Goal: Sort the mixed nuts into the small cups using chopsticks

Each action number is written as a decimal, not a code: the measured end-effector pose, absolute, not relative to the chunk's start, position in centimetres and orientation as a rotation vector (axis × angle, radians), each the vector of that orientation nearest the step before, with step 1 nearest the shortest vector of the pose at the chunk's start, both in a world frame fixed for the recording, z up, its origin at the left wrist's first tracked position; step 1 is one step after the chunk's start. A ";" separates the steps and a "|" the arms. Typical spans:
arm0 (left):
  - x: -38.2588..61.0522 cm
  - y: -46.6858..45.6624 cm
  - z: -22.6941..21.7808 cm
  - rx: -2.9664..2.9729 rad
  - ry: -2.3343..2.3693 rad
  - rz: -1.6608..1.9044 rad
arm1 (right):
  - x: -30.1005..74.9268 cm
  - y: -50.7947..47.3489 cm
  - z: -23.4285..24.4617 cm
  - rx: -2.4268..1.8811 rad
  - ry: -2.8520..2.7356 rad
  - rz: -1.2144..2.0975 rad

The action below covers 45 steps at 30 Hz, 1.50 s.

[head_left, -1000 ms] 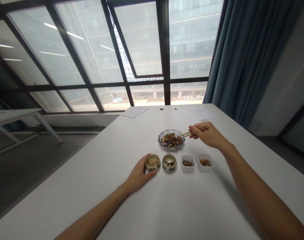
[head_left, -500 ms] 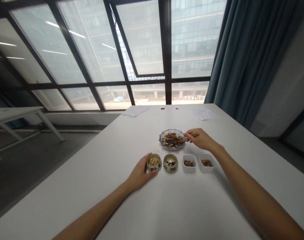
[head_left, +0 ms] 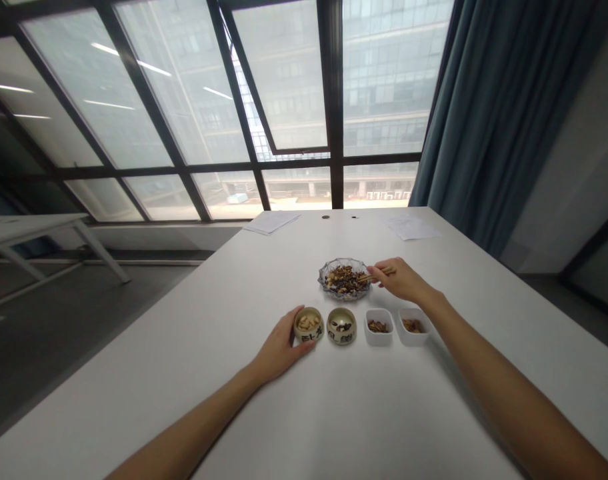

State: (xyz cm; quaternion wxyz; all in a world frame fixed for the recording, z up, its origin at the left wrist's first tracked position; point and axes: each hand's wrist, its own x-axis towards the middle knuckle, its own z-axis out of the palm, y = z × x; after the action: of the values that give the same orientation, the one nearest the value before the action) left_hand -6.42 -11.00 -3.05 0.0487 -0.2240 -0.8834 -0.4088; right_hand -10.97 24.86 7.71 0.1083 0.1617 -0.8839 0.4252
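My left hand is wrapped round the side of a small round bowl with dark lettering, which holds pale pieces that look like peanuts. Beside it stands a matching bowl with a few dark seeds. My right hand grips wooden chopsticks, their tips at the right side of a clear glass dish. That dish is heaped with a mix of brown, dark and pale bits. To the right of the lettered bowls are a white square cup of brown pieces and another white cup of lighter brown pieces.
The white table runs toward the windows. Papers lie at its far left corner and more sheets at the far right. Two small dark objects sit near the far edge. A blue curtain hangs at the right.
My right hand and the chopsticks have shifted very slightly at the glass dish. My left hand and the bowls stay where they were.
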 end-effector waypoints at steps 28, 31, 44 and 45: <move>-6.9 -11.5 -4.0 -0.710 -2.710 -1.257 | 2.4 26.1 19.1 0.697 -2.813 1.022; -7.0 -11.5 -4.1 -0.717 -2.708 -1.253 | 1.9 25.7 19.0 0.688 -2.792 1.065; -6.7 -11.3 -3.6 -0.704 -2.703 -1.251 | 1.2 26.8 19.1 0.626 -2.743 1.241; -6.7 -11.3 -3.5 -0.704 -2.704 -1.251 | 1.2 26.9 19.1 0.624 -2.741 1.237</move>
State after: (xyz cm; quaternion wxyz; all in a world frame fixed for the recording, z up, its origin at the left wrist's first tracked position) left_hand -6.71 -11.27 -3.54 0.0403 -0.2298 -0.8825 -0.4084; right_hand 1.25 26.88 19.12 0.0353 0.2031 -0.8919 0.4024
